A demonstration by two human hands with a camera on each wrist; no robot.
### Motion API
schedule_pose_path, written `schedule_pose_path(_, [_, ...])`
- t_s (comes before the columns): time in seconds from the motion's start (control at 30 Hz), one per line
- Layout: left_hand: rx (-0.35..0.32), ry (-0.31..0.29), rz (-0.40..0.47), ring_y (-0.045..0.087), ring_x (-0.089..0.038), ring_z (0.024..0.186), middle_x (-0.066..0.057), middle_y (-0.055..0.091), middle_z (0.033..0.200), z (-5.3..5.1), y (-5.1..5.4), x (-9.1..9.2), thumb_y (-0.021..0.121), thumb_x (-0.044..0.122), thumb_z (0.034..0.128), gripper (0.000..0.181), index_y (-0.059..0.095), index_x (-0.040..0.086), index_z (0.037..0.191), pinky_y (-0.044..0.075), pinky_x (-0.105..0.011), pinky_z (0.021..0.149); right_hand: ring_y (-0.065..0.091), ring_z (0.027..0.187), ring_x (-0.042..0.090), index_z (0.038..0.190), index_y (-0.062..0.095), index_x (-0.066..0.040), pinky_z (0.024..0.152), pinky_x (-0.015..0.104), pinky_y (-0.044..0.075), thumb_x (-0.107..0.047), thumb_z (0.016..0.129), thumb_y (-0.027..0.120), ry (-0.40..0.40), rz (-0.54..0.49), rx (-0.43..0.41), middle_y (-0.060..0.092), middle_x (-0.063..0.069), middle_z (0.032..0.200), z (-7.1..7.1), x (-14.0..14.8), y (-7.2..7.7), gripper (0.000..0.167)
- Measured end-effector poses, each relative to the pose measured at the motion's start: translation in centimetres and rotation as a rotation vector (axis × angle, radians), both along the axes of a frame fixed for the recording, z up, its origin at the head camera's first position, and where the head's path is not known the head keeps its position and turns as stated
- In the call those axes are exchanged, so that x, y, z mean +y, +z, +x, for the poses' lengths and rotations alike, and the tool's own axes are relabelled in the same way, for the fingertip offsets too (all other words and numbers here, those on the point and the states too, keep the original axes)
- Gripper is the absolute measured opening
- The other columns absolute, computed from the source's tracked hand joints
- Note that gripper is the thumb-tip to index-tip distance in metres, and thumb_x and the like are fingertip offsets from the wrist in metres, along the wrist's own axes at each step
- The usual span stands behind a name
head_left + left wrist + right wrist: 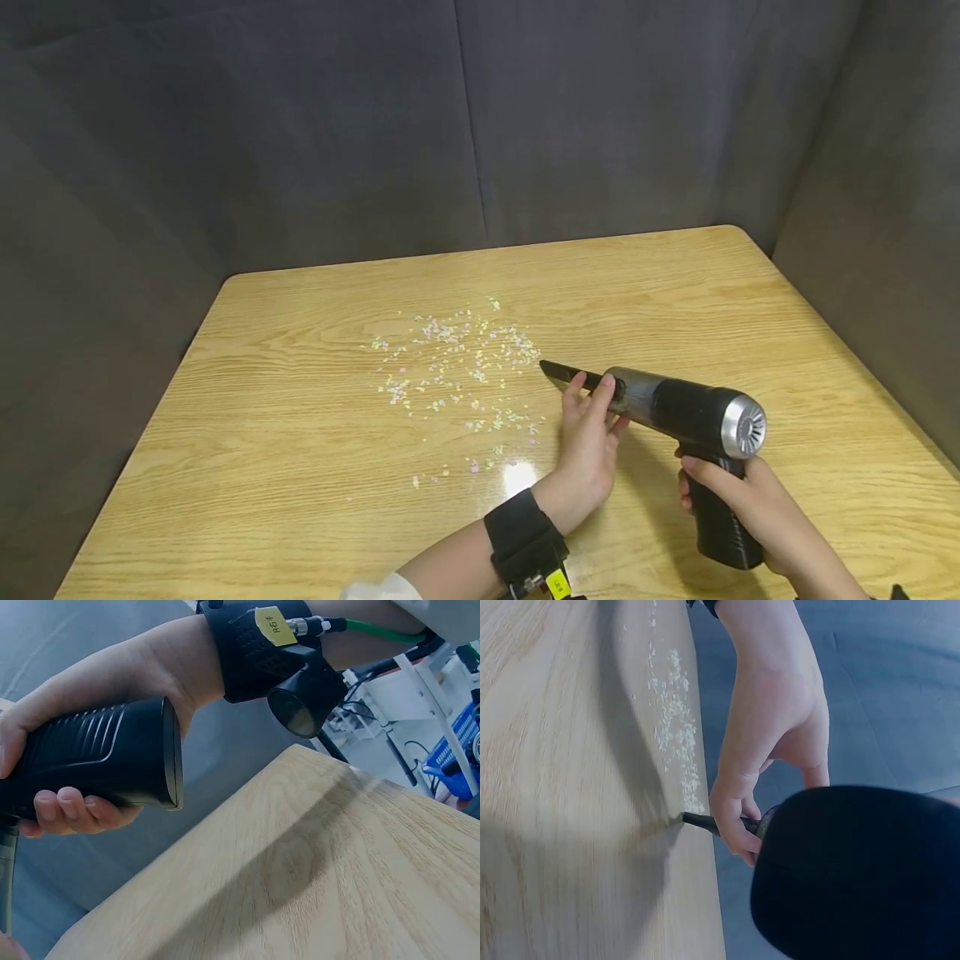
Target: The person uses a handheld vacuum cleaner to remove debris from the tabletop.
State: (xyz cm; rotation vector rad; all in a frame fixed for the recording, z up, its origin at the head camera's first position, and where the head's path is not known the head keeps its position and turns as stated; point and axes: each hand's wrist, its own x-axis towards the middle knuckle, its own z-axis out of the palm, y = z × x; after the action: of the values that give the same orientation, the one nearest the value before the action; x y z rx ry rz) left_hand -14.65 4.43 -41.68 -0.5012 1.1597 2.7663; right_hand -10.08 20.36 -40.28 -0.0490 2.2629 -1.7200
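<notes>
A black and silver handheld vacuum cleaner (686, 410) is held above the table, tilted down toward the left. My right hand (761, 510) grips its handle, which also shows in the left wrist view with fingers wrapped round the handle (90, 754). With its fingers and thumb, my left hand (588, 446) holds the narrow black nozzle (561, 372) near where it joins the body. In the right wrist view, the nozzle tip (694, 819) is at the tabletop, beside the right edge of many small pale paper scraps (397, 390).
The scraps spread over the middle of the wooden table (247, 400), a few lying nearer the front. Dark grey cloth (337, 142) stands behind the table and along both sides. A blue basket (450, 761) appears beyond the table in the left wrist view.
</notes>
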Motion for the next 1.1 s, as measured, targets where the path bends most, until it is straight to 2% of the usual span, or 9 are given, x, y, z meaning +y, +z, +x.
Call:
schedule_pose_path(0.23, [-0.005,-0.003,-0.009,0.056,-0.015,0.098,-0.009,0.053,0.123,0.1,-0.1,-0.2,0.064,0.027,0.0916,0.066,0.025,0.014,0.143,0.045,-0.024,0.084,0.061,0.070,0.013,0.111,0.047,0.004,0.063,0.030,0.054,-0.013,0.099,0.046,0.019,0.017,0.016,0.060,-0.001,0.080,0.0,-0.1,0.1,0.021])
schedule_pose_path(0.53, [0.012,-0.040,-0.016,0.057,-0.017,0.106,-0.009,0.052,0.129,-0.8,-0.5,-0.6,0.063,0.028,0.0923,0.065,0.027,0.014,0.145,0.044,-0.032,0.097,0.063,0.067,0.012,0.111,0.047,0.006,0.065,0.029,0.056,-0.016,0.097,0.051,-0.103,0.034,-0.002,0.063,-0.001,0.074,0.2,-1.9,0.4,0.026])
schedule_pose_path(0.93, [0.034,-0.023,-0.038,0.058,-0.014,0.104,-0.011,0.050,0.133,-2.0,-0.8,-1.4,0.063,0.028,0.0924,0.066,0.028,0.012,0.146,0.044,-0.031,0.097,0.061,0.064,0.012,0.103,0.049,0.002,0.063,0.028,0.056,-0.015,0.097,0.053,-0.151,-0.013,0.002,0.062,-0.003,0.071,-0.3,-3.8,0.3,0.019])
schedule_pose_path(1.1, [0.038,-0.024,-0.040,0.058,-0.017,0.111,-0.013,0.047,0.137,-2.4,-0.8,-1.8,0.062,0.028,0.0931,0.067,0.026,0.012,0.147,0.042,-0.037,0.105,0.061,0.064,0.011,0.105,0.049,0.003,0.064,0.028,0.056,-0.015,0.096,0.053,-0.171,-0.023,-0.016,0.061,-0.005,0.070,-0.7,-4.5,0.4,0.020])
